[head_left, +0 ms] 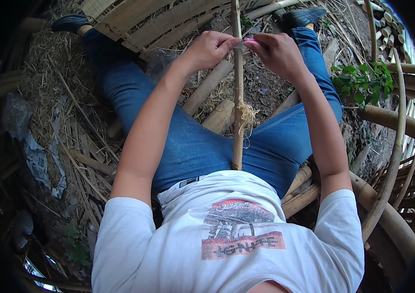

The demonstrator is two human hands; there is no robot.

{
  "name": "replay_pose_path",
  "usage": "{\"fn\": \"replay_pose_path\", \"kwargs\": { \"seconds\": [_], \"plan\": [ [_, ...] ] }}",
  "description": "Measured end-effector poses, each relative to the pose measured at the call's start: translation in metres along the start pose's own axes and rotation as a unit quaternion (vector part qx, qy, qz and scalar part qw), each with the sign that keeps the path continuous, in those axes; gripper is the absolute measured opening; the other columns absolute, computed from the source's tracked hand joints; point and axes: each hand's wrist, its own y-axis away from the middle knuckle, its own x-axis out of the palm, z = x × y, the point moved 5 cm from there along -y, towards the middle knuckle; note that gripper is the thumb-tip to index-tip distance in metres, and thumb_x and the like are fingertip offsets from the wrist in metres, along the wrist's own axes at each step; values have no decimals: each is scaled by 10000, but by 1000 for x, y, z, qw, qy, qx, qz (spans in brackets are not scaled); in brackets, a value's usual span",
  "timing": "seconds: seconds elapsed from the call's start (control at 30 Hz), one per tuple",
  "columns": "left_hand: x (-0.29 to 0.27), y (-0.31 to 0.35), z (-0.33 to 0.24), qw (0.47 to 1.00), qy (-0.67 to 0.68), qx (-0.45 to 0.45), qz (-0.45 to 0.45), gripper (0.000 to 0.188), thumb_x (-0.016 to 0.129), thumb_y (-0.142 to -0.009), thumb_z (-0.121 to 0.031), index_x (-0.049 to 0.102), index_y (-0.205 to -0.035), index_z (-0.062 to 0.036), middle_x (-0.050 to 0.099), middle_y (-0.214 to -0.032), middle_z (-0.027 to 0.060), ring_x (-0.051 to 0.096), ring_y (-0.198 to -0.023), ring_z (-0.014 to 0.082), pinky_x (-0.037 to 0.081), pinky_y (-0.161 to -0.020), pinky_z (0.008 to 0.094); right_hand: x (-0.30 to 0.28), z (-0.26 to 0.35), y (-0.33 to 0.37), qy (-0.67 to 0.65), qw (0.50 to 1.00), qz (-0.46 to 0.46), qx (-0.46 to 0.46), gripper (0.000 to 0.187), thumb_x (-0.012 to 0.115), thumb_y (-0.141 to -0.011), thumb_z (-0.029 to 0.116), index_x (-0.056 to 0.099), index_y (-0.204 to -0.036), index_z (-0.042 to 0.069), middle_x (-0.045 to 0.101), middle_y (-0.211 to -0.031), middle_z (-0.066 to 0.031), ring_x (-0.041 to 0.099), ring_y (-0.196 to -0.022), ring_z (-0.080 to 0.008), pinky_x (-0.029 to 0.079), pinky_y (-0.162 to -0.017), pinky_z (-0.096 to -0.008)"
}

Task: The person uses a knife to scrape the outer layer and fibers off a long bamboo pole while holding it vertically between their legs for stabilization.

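A thin bamboo pole (238, 88) runs upright between my legs, its near end by my lap. My left hand (208, 50) is closed in a pinch at the pole's left side, thumb and fingertips on a small pale strip (240, 45) that lies across the pole. From the right, my right hand (280, 52) is closed too, its fingers around a small pink item (249, 39) whose kind I cannot make out. Lower on the pole hangs a tangled bunch of straw-coloured fibre (246, 117).
My blue-jeaned legs (188, 151) spread either side. Cut bamboo pieces (209, 87) lie between them. A slatted wooden panel (156, 24) stands beyond, leafy plants (363, 84) grow at right, and bent bamboo poles (397, 146) curve along the right side. Straw (53, 93) covers the left ground.
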Motion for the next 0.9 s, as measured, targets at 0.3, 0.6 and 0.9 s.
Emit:
{"fn": "replay_pose_path", "kwargs": {
  "seconds": [0.3,0.6,0.9],
  "plan": [
    [-2,-5,8,1000,13,6,-18,400,547,-1052,-369,714,-990,-11,460,-604,-49,400,-569,50,346,-514,265,0,-1,-4,31,999,1,-36,327,640,-951,407,744,-915,99,666,-688,-133,659,-664,-362,520,-607,-457],
    [8,19,-7,999,-11,-24,23,405,554,-1047,-366,691,-928,-4,464,-585,-32,410,-564,63,352,-524,282,1,13,21,-25,999,22,2,312,638,-958,378,734,-903,86,642,-666,-154,637,-650,-381,498,-593,-472],
    [25,50,-12,998,38,-27,35,380,571,-1030,-367,718,-947,-26,502,-545,52,467,-518,120,402,-523,334,0,33,47,-51,997,55,28,328,641,-952,386,697,-842,82,589,-588,-141,611,-588,-373,482,-569,-473]
  ]
}}
